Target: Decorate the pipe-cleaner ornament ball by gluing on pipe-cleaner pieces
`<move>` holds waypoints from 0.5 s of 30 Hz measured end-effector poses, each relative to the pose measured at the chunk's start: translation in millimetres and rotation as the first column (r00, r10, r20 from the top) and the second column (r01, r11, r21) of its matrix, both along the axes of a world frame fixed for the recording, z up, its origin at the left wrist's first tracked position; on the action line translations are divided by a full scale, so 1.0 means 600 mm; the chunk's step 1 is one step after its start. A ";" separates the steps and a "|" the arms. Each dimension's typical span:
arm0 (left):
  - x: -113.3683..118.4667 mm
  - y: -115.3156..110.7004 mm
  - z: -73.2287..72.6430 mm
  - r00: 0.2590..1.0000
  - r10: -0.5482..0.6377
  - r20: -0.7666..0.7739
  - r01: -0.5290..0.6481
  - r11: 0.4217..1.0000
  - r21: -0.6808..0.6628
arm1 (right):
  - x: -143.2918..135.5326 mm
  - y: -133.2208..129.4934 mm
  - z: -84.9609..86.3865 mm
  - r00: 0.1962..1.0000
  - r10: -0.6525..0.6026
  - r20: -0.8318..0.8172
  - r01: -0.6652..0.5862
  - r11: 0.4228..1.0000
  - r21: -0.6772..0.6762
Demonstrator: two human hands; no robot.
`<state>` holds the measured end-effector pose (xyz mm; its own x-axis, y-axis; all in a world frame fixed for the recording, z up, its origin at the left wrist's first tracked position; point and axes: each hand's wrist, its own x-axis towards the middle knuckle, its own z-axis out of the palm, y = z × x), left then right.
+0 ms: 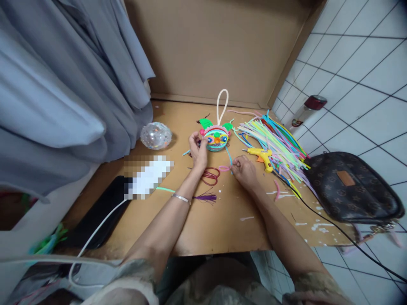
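The left grip [199,155] holds a round ornament [217,140], green-eared and orange-nosed; the right grip [245,170] pinches a blue strip [228,155]. Right of both sits a bag [352,188], contents hidden.

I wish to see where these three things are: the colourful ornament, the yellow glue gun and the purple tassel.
Colourful ornament [217,140], head view: middle of its face.
Yellow glue gun [263,153], head view: its body.
Purple tassel [207,197], head view: its strands.

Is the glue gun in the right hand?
No, the yellow glue gun lies beside the pipe cleaners, apart from the right hand.
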<state>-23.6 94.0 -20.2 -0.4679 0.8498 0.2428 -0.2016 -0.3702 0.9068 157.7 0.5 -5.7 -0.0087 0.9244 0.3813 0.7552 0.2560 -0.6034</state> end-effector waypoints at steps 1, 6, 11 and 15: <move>-0.001 -0.002 -0.005 1.000 -0.019 -0.006 0.019 1.000 -0.001 | 0.000 0.001 -0.004 0.999 -0.004 -0.041 0.004 1.000 0.014; -0.009 -0.004 -0.008 0.986 -0.167 -0.004 0.167 0.985 0.039 | -0.004 0.024 -0.003 0.935 -0.036 -0.352 0.074 0.993 0.094; -0.019 0.008 0.001 0.951 -0.308 0.035 0.305 0.950 0.071 | -0.029 0.080 0.043 0.843 0.005 -0.538 0.069 0.991 0.118; -0.029 0.015 0.003 0.937 -0.349 0.032 0.345 0.934 0.088 | -0.055 0.131 0.050 0.789 0.026 -0.614 0.043 0.994 0.098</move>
